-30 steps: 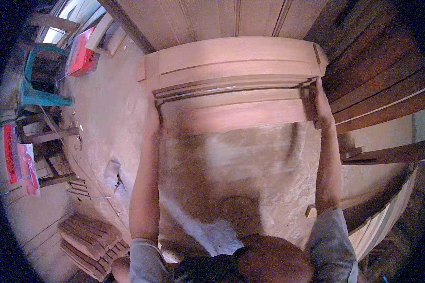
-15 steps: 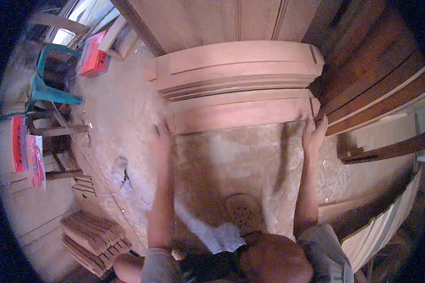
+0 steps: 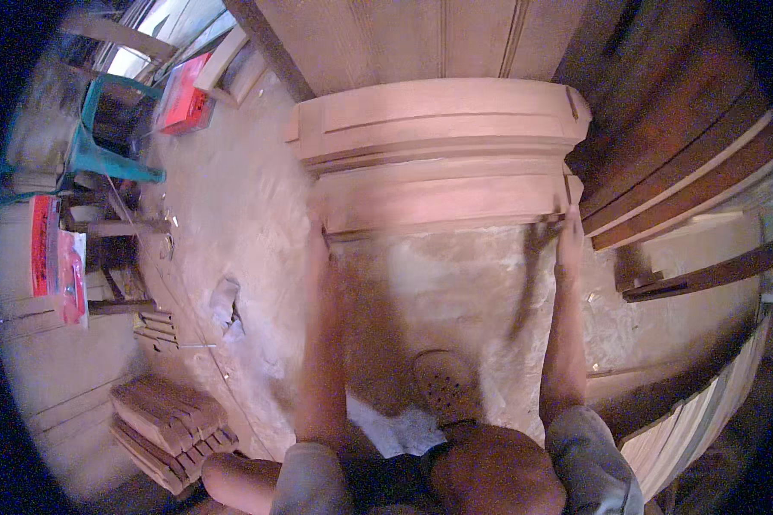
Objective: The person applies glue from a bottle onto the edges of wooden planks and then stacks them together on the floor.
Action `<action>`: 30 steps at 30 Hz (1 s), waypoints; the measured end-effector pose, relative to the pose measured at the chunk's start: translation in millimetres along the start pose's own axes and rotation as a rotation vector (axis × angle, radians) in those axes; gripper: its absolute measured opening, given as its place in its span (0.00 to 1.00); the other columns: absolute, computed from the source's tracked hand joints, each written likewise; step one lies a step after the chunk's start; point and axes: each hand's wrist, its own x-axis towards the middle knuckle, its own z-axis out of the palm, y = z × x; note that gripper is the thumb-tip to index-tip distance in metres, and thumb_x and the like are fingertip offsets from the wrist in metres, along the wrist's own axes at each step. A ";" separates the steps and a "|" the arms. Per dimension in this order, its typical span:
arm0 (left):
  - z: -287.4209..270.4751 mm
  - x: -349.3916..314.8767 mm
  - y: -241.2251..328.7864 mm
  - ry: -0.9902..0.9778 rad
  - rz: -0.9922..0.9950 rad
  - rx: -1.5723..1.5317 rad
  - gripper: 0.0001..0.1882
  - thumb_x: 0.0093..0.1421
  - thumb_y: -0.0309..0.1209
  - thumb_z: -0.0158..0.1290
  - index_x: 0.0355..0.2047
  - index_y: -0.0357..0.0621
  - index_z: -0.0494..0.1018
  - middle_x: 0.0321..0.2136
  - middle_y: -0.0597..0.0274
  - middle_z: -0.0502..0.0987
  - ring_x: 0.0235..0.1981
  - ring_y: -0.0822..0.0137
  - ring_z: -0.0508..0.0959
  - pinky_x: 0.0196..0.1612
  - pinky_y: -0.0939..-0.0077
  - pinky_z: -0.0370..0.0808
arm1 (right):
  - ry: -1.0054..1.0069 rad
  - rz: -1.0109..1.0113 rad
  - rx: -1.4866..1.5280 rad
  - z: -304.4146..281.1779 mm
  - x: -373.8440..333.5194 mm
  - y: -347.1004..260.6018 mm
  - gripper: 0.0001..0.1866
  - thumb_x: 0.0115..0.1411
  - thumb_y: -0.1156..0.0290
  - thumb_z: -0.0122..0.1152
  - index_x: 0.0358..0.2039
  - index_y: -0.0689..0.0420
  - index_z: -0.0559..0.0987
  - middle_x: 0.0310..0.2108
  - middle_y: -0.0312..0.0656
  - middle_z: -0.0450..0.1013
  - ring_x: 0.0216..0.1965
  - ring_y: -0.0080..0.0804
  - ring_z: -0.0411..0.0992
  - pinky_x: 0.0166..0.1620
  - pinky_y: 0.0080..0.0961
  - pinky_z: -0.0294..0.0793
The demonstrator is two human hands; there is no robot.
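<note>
A pale wooden board [image 3: 447, 202] with a stepped, molded edge lies crosswise in front of me. Against its far side rests a similar wooden piece [image 3: 447, 107] with a groove along its face. My left hand [image 3: 321, 233] is at the near board's left end, its fingers smeared by motion but apparently closed round the corner. At the opposite end, my right hand [image 3: 569, 230] grips the right corner, its fingers partly hidden by the wood. Both forearms reach straight forward over the dusty floor.
A grooved wooden panel [image 3: 404, 39] stands behind the boards. Dark planks [image 3: 687, 180] lean at the right. To the left are a teal plastic stool [image 3: 103, 159], a red box [image 3: 186, 99] and stacked wooden pieces [image 3: 167, 429]. A perforated round object [image 3: 445, 388] lies near me.
My left hand has moved right onto the board's left end, and my right hand has closed in on the right corner. The near board sits closer against the far piece.
</note>
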 end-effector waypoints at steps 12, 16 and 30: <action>66.2 120.7 37.9 -0.056 0.620 0.381 0.41 0.64 0.58 0.35 0.53 0.24 0.64 0.48 0.35 0.72 0.51 0.44 0.71 0.52 0.59 0.67 | 0.452 -0.249 -0.124 41.6 132.5 -52.4 0.38 0.66 0.47 0.40 0.57 0.75 0.61 0.59 0.67 0.57 0.59 0.57 0.58 0.61 0.38 0.58; 60.8 170.0 45.8 0.785 0.690 0.388 0.35 0.64 0.53 0.39 0.41 0.25 0.72 0.40 0.33 0.75 0.41 0.46 0.77 0.42 0.56 0.71 | 0.546 0.159 0.327 70.9 162.1 -60.9 0.38 0.67 0.46 0.35 0.52 0.76 0.67 0.54 0.60 0.66 0.54 0.46 0.66 0.54 0.34 0.63; 114.6 128.0 52.0 0.747 0.694 0.155 0.38 0.65 0.55 0.39 0.49 0.23 0.67 0.42 0.33 0.74 0.39 0.45 0.76 0.41 0.56 0.71 | 0.359 -0.081 0.614 69.2 162.3 -70.8 0.29 0.66 0.54 0.27 0.53 0.64 0.67 0.50 0.48 0.69 0.51 0.40 0.68 0.55 0.35 0.66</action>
